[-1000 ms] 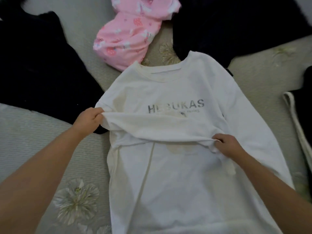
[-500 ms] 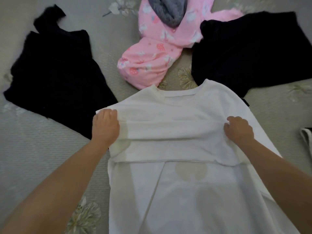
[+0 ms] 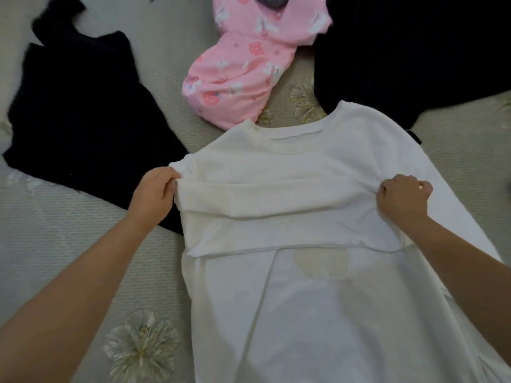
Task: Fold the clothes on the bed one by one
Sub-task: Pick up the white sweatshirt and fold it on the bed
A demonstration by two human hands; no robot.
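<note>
In the head view, the white shirt (image 3: 318,272) is spread on the bed (image 3: 69,258) at frame centre, a cuffed band doubled across its chest. Each band end is pinched, by the left hand (image 3: 153,193) and right hand (image 3: 401,200); both grips should be drawn level so the crease is kept straight. Faint yellowish stains are seen.

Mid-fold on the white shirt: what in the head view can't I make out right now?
- White shirt: hem cut off by the bottom edge; chest hidden under the folded-over band.
- Left hand and right hand: fingertips buried in the cloth.
- Grey item on the pink garment: cut off by the top edge.
- Black garment: no detail, too dark.
</note>
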